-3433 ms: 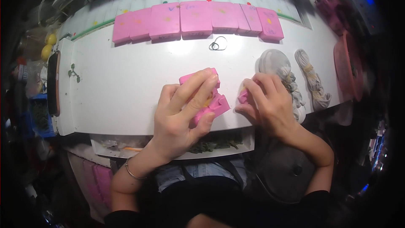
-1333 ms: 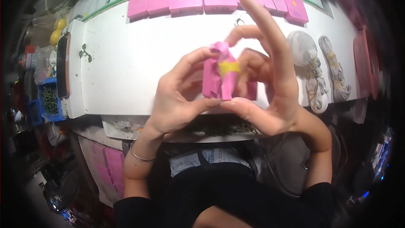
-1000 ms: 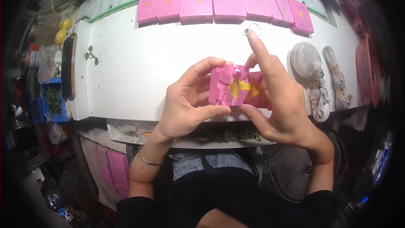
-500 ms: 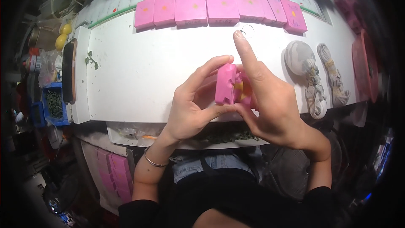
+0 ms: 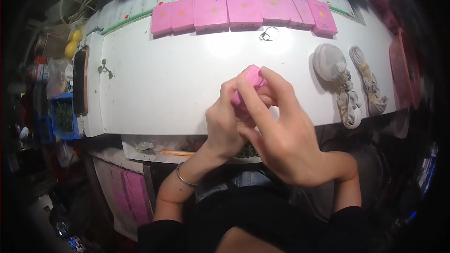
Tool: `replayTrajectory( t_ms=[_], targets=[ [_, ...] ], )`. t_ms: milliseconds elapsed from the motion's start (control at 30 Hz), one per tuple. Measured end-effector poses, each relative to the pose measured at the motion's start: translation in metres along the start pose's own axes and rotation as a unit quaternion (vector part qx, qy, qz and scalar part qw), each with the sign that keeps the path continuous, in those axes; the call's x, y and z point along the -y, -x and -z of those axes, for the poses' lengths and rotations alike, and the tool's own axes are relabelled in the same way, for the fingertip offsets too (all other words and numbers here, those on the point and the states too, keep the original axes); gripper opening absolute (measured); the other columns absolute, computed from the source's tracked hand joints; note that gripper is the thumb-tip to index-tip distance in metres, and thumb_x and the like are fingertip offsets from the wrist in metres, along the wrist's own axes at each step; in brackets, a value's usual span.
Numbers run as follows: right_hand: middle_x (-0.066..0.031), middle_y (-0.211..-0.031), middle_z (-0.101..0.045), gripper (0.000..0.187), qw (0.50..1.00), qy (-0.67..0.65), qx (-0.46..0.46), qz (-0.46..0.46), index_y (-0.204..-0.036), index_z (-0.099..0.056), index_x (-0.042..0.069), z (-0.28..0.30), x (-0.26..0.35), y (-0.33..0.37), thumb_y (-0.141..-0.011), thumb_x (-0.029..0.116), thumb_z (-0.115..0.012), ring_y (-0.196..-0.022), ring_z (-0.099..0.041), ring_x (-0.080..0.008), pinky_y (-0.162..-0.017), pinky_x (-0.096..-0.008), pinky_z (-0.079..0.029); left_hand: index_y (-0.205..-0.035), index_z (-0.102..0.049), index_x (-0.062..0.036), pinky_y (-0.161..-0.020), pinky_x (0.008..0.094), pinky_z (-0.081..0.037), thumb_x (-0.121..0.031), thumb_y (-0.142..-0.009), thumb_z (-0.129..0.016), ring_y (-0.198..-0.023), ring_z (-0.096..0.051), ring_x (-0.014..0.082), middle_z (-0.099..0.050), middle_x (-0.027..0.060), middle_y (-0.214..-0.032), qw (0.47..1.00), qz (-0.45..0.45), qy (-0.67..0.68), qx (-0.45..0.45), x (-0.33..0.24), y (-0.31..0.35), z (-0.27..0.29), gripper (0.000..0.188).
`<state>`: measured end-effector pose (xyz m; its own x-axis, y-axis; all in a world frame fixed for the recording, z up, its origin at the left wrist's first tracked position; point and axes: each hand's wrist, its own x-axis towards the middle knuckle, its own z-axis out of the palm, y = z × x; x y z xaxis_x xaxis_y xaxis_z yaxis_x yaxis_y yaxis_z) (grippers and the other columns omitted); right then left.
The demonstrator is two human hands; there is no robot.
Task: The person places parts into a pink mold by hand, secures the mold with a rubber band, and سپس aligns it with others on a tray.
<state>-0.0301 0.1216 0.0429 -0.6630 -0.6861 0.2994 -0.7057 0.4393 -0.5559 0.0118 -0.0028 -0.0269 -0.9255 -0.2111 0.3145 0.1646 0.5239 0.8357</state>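
Observation:
A small pink rubber mould (image 5: 254, 76) is held above the near part of the white table. My left hand (image 5: 224, 124) is closed round its left side. My right hand (image 5: 290, 143) is closed on the mould from the right, its fingers curled over the top and far side. Most of the mould is hidden behind the fingers, so its inside cannot be seen. Beyond the hands, a row of several pink blocks (image 5: 211, 14) marked with coloured dots stands along the far edge of the table. A thin dark wire loop (image 5: 269, 34) lies in front of that row.
At the right lie a tied cloth bundle (image 5: 328, 63), a rolled cloth (image 5: 367, 77) and a pink basin (image 5: 405, 70). A small green sprig (image 5: 105, 69) lies at the left, near a dark phone-like slab (image 5: 80, 82) and a blue basket (image 5: 65, 117). An open drawer (image 5: 145, 146) sits below the table edge.
Both hands have drawn closer together and wrap more of the mould. My right index finger, which pointed up and away, is now bent down onto it. The mould has turned and tilted.

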Motion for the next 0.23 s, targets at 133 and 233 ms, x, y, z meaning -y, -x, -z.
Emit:
replayTrajectory(
  t_ms=[133,233],
  targets=[
    [-0.0206,-0.126,-0.051,0.059,0.985,0.131,-0.093,0.058,-0.122,-0.057,-0.002,0.035,-0.006,-0.005,-0.069,0.015,-0.076,-0.108,-0.052,-0.0349,-0.087,-0.0429,-0.044,-0.109,-0.058,0.0006,-0.085,0.0333,-0.049,-0.011,-0.071,-0.077,-0.1,-0.061,0.0266,-0.06,0.0158,-0.109,0.981,0.154,0.113,0.016,0.009,-0.013,0.028,0.044],
    [-0.0176,-0.141,-0.038,0.073,0.997,-0.026,0.053,0.05,-0.139,-0.041,0.003,0.021,-0.029,-0.013,-0.075,0.02,-0.073,-0.12,-0.043,-0.0337,-0.094,-0.0416,-0.04,-0.114,-0.058,-0.002,-0.097,0.0353,-0.041,-0.017,-0.071,-0.078,-0.117,-0.049,0.0275,-0.056,0.0116,-0.116,0.981,0.075,0.077,0.162,0.019,-0.026,0.055,0.05]
  ],
)
